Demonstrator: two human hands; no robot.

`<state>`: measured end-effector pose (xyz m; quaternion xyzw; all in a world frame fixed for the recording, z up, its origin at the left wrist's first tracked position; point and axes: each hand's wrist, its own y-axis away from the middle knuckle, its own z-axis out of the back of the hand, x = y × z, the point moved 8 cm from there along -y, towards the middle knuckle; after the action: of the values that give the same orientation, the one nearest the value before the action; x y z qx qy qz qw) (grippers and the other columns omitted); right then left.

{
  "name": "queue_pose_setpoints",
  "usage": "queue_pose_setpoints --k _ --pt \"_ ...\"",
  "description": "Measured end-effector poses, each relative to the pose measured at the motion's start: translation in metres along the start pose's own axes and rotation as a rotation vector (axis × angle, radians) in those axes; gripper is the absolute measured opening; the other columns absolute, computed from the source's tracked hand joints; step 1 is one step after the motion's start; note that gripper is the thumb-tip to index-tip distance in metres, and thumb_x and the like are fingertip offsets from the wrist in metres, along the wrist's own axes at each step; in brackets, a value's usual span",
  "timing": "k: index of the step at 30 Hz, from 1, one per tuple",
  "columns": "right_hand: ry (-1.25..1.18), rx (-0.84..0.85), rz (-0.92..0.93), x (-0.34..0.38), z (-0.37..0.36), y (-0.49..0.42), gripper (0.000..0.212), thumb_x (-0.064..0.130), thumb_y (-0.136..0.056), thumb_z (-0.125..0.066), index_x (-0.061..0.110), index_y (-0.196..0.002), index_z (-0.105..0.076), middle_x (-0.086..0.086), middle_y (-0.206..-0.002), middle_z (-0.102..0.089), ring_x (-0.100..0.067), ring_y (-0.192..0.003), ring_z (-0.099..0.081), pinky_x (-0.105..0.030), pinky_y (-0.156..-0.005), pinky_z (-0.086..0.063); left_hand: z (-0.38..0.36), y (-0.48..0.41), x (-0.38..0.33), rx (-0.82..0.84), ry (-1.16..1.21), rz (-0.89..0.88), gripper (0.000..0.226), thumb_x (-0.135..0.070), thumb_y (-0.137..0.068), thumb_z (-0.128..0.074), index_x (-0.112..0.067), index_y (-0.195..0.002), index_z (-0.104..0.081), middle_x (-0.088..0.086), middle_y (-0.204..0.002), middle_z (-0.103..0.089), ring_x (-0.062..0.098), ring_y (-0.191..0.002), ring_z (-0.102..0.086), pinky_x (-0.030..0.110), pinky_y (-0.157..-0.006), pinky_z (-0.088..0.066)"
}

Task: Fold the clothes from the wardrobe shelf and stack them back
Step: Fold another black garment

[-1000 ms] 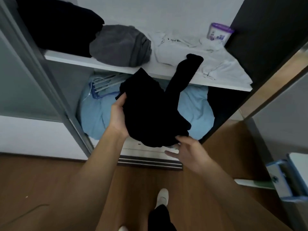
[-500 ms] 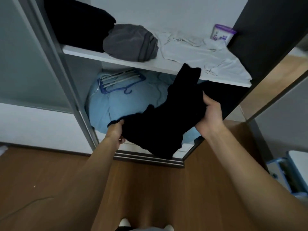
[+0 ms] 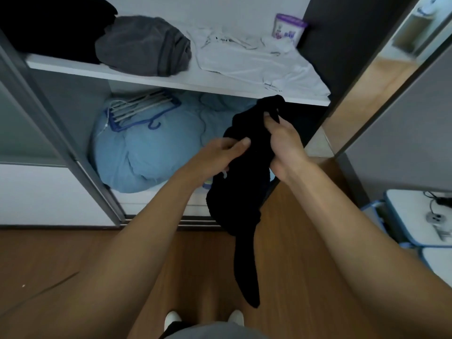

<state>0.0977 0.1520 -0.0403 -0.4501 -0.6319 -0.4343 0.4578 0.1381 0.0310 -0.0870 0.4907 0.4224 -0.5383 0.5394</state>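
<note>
A black garment [image 3: 241,209] hangs bunched in front of the open wardrobe, one long end dangling toward the floor. My left hand [image 3: 220,155] grips its left side, thumb on top of the cloth. My right hand [image 3: 285,145] grips the upper part, fingers curled into the fabric just below the white shelf [image 3: 151,77]. On that shelf lie a black pile [image 3: 56,28] at the left, a rolled grey garment [image 3: 144,46] in the middle and a crumpled white shirt [image 3: 256,62] at the right.
A purple-lidded tub [image 3: 288,28] stands at the shelf's back right. Below the shelf sits a light blue bedding bundle [image 3: 146,148] with blue and white hangers [image 3: 141,110] on it. A sliding door frame [image 3: 56,133] is at left, a white-and-blue stool [image 3: 420,216] at right, wooden floor below.
My hands have come close together on the black garment. It was spread between them and now hangs bunched, a long end dropping toward the floor.
</note>
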Motion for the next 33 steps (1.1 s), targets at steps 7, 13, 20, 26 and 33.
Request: queue_pose_setpoints --k 7,13,20,26,33 --pt "0.222 -0.071 0.124 0.013 0.047 -0.007 0.021 0.028 -0.102 -0.056 0.017 -0.103 -0.073 0.001 -0.093 -0.078 -0.017 -0.091 -0.074 -0.028 -0.082 -0.059 0.031 -0.009 -0.019 -0.415 -0.036 -0.143 0.049 -0.033 -0.104 -0.048 -0.025 -0.058 -0.034 -0.014 -0.051 -0.037 0.000 -0.044 -0.033 0.020 -0.045 -0.025" --pt "0.101 -0.047 0.199 0.019 0.053 -0.007 0.023 0.024 -0.100 -0.057 0.028 -0.094 -0.078 -0.001 -0.100 -0.078 -0.018 -0.097 -0.073 -0.028 -0.085 -0.058 0.052 -0.005 0.004 -0.561 0.177 0.001 0.038 -0.036 -0.102 -0.051 -0.013 -0.073 -0.058 0.009 -0.074 -0.060 0.019 -0.066 -0.056 0.028 -0.064 -0.043" --pt "-0.095 -0.023 0.167 0.030 0.035 -0.012 0.019 0.022 -0.102 -0.055 0.017 -0.105 -0.073 -0.005 -0.099 -0.076 -0.022 -0.097 -0.072 -0.037 -0.092 -0.058 0.046 -0.011 0.012 -0.244 0.421 0.030 0.034 -0.044 -0.098 -0.053 -0.024 -0.101 -0.080 0.006 -0.112 -0.076 0.018 -0.103 -0.072 0.022 -0.077 -0.056" --pt "-0.299 -0.080 0.086 0.034 0.007 -0.011 0.015 0.022 -0.101 -0.058 0.019 -0.106 -0.071 -0.010 -0.109 -0.075 -0.027 -0.105 -0.071 -0.042 -0.092 -0.058 0.015 0.006 0.044 0.139 -0.087 0.110 0.073 -0.080 -0.065 -0.071 -0.035 -0.122 -0.067 -0.012 -0.118 -0.072 0.007 -0.110 -0.067 0.025 -0.098 -0.048" --pt "-0.318 0.012 0.178 0.043 0.000 -0.023 0.031 0.014 -0.104 -0.050 0.015 -0.134 -0.060 -0.009 -0.132 -0.062 -0.022 -0.119 -0.061 -0.040 -0.111 -0.045 0.016 0.021 0.088 -0.108 0.098 0.252 0.027 -0.020 -0.092 -0.069 -0.010 -0.117 -0.069 0.006 -0.104 -0.076 0.023 -0.097 -0.072 0.030 -0.090 -0.056"
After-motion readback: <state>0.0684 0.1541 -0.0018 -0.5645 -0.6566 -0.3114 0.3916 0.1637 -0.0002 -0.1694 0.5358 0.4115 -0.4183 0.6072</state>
